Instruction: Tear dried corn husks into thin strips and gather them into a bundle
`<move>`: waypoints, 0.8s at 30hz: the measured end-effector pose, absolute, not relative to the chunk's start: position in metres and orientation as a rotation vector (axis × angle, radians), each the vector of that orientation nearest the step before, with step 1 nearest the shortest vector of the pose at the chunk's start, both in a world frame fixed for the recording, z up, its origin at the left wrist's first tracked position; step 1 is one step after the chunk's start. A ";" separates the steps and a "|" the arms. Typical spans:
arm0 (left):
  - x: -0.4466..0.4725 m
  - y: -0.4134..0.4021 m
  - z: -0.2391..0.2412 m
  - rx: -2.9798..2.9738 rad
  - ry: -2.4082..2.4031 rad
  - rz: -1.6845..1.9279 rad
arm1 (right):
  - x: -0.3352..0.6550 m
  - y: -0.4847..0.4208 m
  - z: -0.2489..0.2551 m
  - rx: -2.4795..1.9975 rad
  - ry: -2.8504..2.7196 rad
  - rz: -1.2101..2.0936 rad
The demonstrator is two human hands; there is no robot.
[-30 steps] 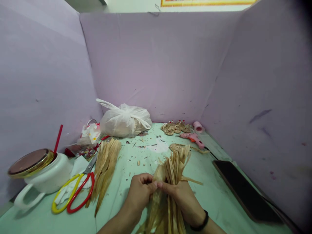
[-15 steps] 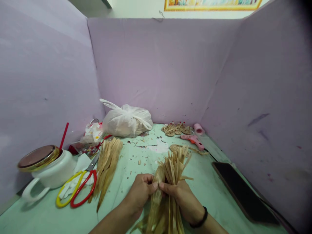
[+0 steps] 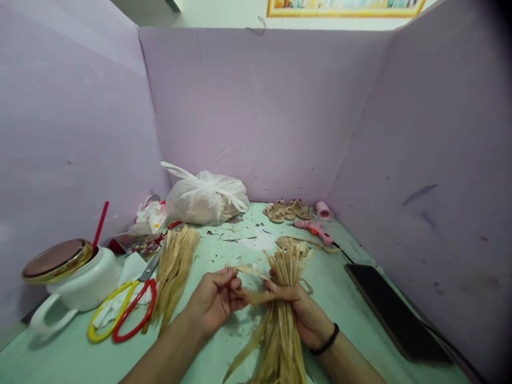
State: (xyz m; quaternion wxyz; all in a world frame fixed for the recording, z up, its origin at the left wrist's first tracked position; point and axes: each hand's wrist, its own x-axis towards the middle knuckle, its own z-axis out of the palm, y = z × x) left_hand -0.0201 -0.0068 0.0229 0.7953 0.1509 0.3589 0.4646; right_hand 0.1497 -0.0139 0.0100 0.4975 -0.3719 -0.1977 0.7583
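Note:
My right hand is wrapped round a bundle of dried straw-coloured husk strips that fans out above my fingers and trails down toward me. My left hand pinches one single strip that runs across to the bundle, pulled a little to the left. Both hands are over the pale green table, near its front middle. A black band sits on my right wrist.
A second pile of husk strips lies to the left, beside red and yellow scissors and a white lidded mug. A tied plastic bag, woven straw pieces, a pink glue gun, pink tape roll and a dark phone lie around. Purple partitions wall three sides.
My left hand has drawn away to the left from the bundle, pulling one strip out sideways. The right hand has closed round the bundle lower down.

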 end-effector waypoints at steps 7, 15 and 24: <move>-0.069 0.010 0.046 0.329 0.638 1.130 | 0.167 -0.006 0.015 -0.842 -0.517 1.765; -0.025 -0.009 0.035 0.625 0.936 1.002 | 0.156 -0.016 0.011 -0.889 -0.614 1.818; 0.020 -0.033 0.014 0.720 0.992 0.907 | 0.141 -0.029 0.008 -0.780 -0.931 2.042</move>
